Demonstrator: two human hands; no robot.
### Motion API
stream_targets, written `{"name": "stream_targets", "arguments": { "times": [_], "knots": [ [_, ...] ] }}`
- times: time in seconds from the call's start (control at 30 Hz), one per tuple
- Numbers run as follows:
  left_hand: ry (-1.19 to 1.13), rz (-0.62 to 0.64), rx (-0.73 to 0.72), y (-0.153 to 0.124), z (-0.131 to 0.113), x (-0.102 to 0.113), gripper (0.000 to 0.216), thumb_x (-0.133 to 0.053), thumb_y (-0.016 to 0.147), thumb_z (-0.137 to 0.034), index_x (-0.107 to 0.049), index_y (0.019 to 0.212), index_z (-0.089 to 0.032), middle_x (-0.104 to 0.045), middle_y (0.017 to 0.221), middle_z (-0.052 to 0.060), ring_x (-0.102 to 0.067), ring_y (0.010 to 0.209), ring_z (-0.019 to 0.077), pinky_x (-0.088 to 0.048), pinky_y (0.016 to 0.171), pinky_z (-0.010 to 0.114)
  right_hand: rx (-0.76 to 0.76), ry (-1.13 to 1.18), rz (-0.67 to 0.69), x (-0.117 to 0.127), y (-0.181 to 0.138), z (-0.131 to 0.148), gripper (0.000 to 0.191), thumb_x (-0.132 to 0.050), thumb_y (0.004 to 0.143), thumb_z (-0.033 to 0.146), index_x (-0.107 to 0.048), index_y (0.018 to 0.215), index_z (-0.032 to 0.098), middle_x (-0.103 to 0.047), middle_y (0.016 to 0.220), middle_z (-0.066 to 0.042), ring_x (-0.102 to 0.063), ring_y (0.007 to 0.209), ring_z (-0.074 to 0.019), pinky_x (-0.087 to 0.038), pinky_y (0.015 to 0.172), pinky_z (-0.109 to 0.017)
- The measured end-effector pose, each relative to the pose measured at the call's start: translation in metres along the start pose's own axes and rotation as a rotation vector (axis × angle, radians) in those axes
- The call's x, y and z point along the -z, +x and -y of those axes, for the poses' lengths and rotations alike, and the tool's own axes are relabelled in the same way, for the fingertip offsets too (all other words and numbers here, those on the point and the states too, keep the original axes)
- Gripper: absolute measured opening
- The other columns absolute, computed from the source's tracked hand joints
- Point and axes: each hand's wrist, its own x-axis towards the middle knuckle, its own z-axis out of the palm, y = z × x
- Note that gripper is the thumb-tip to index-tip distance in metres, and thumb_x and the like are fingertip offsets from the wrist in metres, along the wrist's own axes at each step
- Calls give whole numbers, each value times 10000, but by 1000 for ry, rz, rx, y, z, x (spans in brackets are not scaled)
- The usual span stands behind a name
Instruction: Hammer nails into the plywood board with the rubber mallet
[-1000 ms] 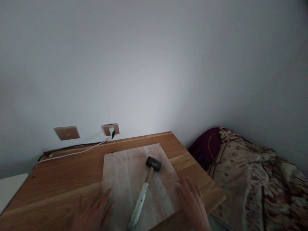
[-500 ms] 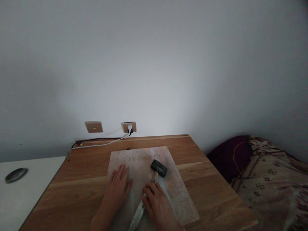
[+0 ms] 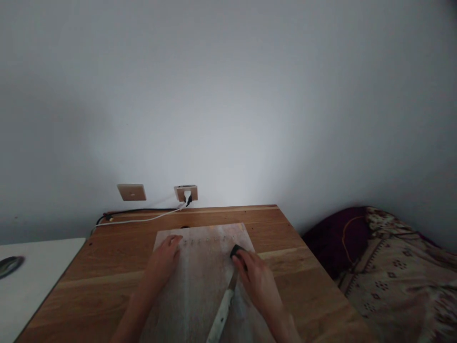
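Observation:
My right hand (image 3: 257,281) is closed over the black head (image 3: 235,249) of a mallet, its fingers covering most of that head. The worn, pale handle (image 3: 222,312) slants down toward me across a greyish board (image 3: 200,286). At the board's upper left, my left hand (image 3: 163,261) has its fingers drawn together and bent; whether something small is between them is hidden. A row of several small nails (image 3: 200,241) stands up near the board's far edge, just right of the left fingertips.
The board lies on a wooden table (image 3: 117,257) against a wall. Behind it, a white cable (image 3: 143,220) runs to a socket (image 3: 186,193). A white surface (image 3: 46,267) with a dark round object (image 3: 10,266) is at left; patterned bedding (image 3: 396,271) is at right.
My right hand has slid from the mallet's handle up to its head. My left hand has gone from lying flat to bent fingers, farther up the board. The view has shifted slightly.

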Motion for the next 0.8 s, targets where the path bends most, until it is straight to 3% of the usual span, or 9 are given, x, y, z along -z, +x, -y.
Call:
{"name": "stream_targets", "arguments": {
  "times": [0.1, 0.23, 0.33, 0.4, 0.47, 0.57, 0.67, 0.73, 0.8],
  "knots": [
    [-32, 35, -22, 13, 2, 3, 427, -390, 949, -105, -682, 1258, -148, -675, 1318, 152, -627, 1239, 260, -453, 1096, 388, -167, -77, 127, 11, 65, -11, 318, -420, 1075, 287, -699, 1109, 139, -746, 1096, -166, -731, 1007, -264, -528, 867, -346],
    [-93, 33, -37, 20, 6, 7, 409, -415, 923, -122, -723, 1190, -156, -723, 1226, 150, -679, 1131, 270, -483, 1035, 390, -129, -19, 240, -9, 120, -21, 86, -677, 891, 190, -736, 873, 131, -771, 1003, -184, -730, 1014, -280, -510, 856, -319],
    [-220, -50, -39, 23, 11, 11, 255, -526, 865, -220, -764, 955, -204, -763, 1057, 110, -702, 993, 272, -512, 957, 386, -110, 73, 238, -20, 129, -26, 104, -642, 838, 93, -719, 783, 135, -773, 941, -181, -724, 980, -269, -499, 856, -321],
    [-425, -190, 35, 25, 15, 13, 184, -601, 817, -325, -744, 862, -219, -762, 946, 88, -696, 905, 261, -528, 901, 377, -104, 161, 198, -20, 127, -29, 155, -570, 892, 130, -721, 858, 138, -771, 939, -161, -721, 934, -244, -506, 832, -318],
    [-744, -325, 157, 28, 19, 12, 265, -649, 764, -438, -722, 878, -210, -744, 859, 71, -683, 831, 241, -542, 829, 360, -111, 256, 162, -18, 124, -33, 267, -454, 965, 194, -709, 1014, 134, -766, 971, -143, -722, 895, -211, -521, 772, -292],
    [-1088, -275, 283, 33, 21, 8, 390, -644, 726, -531, -682, 875, -172, -703, 774, 58, -660, 733, 216, -530, 700, 325, -134, 356, 152, -18, 122, -36, 436, -272, 1002, 204, -680, 1133, 123, -762, 1008, -133, -729, 843, -172, -526, 681, -249],
    [-808, -85, 213, 36, 16, 2, 297, -586, 805, -459, -651, 863, -175, -679, 741, 47, -646, 705, 208, -500, 681, 317, -154, 360, 185, -24, 124, -34, 453, -312, 1006, 277, -733, 911, 137, -763, 843, -116, -724, 741, -194, -520, 654, -273],
    [-443, 2, 73, 35, 11, -1, 234, -565, 860, -387, -641, 938, -180, -689, 779, 53, -661, 757, 224, -499, 743, 336, -152, 323, 208, -30, 126, -28, 395, -497, 966, 364, -713, 707, 158, -752, 759, -125, -734, 787, -247, -526, 741, -326],
    [-136, 80, -74, 34, 7, -4, 209, -538, 910, -338, -628, 1012, -179, -715, 905, 91, -682, 865, 252, -499, 812, 358, -145, 277, 225, -36, 128, -21, 310, -717, 841, 332, -663, 587, 163, -758, 785, -168, -729, 945, -327, -501, 893, -401]
  ]
}}
